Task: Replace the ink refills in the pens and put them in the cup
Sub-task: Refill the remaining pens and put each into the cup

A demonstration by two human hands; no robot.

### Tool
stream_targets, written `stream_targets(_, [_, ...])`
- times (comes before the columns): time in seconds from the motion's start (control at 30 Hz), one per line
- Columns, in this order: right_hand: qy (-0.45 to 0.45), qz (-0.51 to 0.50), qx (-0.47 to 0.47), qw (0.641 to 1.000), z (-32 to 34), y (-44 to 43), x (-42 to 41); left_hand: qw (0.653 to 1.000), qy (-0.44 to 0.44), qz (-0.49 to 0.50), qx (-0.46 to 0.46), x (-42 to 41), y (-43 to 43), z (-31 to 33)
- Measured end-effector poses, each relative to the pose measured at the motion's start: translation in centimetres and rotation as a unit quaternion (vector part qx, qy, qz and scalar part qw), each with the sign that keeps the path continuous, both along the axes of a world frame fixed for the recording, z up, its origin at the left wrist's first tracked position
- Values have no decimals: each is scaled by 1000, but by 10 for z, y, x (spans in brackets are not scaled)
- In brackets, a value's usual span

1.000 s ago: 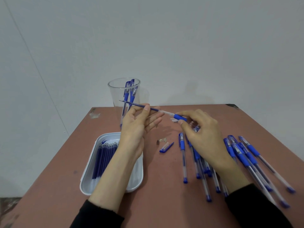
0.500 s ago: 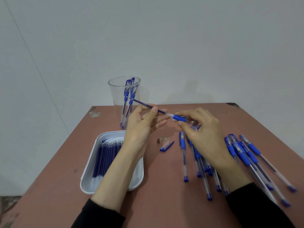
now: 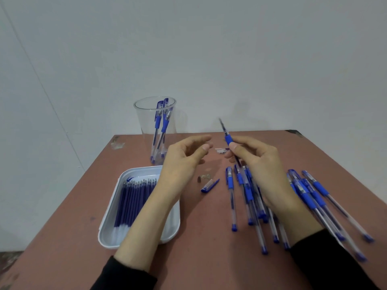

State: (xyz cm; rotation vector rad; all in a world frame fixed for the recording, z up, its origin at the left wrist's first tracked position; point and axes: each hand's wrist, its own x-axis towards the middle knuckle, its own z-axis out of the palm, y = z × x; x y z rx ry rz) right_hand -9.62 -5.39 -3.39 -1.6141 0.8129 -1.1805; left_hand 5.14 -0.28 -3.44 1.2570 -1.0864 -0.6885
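- Right grip (image 3: 257, 164) pinches a pen (image 3: 228, 140), its tip tilted up and away (blurred).
- Left grip (image 3: 180, 162), just beside it, is loosely curled and holds nothing.
- Cup (image 3: 144, 126) stands beyond the left grip; the tray (image 3: 106, 231) of refills (image 3: 134, 201) lies under its wrist.
- Loose pens (image 3: 231, 197) lie on the tabletop (image 3: 209, 258) beneath the right grip.

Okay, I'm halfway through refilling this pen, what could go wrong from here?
The small metal tip and spring lie loose on the table beside the cap; a sleeve could brush them away. Your right hand holds the pen without its tip, refill poking out; tipped downward, the refill might slide out. That wrist hangs over the loose pens and could scatter them.
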Motion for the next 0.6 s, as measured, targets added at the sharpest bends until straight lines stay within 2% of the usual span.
stream_targets(0.13, [-72,6,54,996,4,-3,-3,982,-170,74,45,10,-4,-5])
stream_targets(0.27, [-100,10,65,993,6,-2,-4,930,-337,86,117,14,-3,-8])
stream_targets(0.43, [-96,13,70,993,6,-1,-2,899,-401,55,169,13,-1,-10])
stream_targets(0.6, [-89,15,65,994,5,-1,-1,867,-461,52,184,13,-3,-16])
